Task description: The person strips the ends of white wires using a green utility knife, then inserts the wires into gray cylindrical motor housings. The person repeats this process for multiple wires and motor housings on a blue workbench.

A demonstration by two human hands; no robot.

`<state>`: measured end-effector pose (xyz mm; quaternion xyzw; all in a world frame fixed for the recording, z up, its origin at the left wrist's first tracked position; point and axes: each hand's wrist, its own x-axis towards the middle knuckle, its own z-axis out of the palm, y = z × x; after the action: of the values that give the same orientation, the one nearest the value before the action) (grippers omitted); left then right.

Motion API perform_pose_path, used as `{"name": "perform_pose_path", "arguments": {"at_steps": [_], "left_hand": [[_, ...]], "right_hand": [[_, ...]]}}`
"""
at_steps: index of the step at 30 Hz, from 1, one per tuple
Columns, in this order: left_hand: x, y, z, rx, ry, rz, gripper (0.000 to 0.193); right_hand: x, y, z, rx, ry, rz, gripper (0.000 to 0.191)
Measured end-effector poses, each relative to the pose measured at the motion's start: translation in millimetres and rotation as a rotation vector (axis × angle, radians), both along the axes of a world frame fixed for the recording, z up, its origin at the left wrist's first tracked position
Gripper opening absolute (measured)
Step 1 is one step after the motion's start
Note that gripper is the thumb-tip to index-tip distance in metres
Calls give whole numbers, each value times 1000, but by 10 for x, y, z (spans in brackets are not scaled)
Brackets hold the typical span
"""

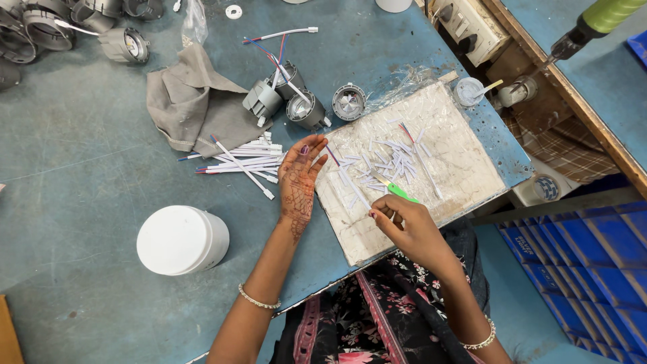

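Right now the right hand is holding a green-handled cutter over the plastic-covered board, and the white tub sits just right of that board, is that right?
Not quite. The head view shows the white tub to the left of the plastic-covered board, beyond the left hand. The rest holds: the right hand holds the green-handled cutter over that board.
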<state>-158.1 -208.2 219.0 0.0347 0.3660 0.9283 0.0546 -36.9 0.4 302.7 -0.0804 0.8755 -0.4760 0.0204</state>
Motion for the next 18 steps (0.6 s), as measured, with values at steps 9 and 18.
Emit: {"name": "perform_pose_path", "arguments": {"at_steps": [9,18], "left_hand": [[38,30,97,-144,44,-8,38],[12,55,102,-76,12,-138,46]], "right_hand": [[4,11,20,15,6,2,17],[24,-1,42,0,3,-32,16]]}}
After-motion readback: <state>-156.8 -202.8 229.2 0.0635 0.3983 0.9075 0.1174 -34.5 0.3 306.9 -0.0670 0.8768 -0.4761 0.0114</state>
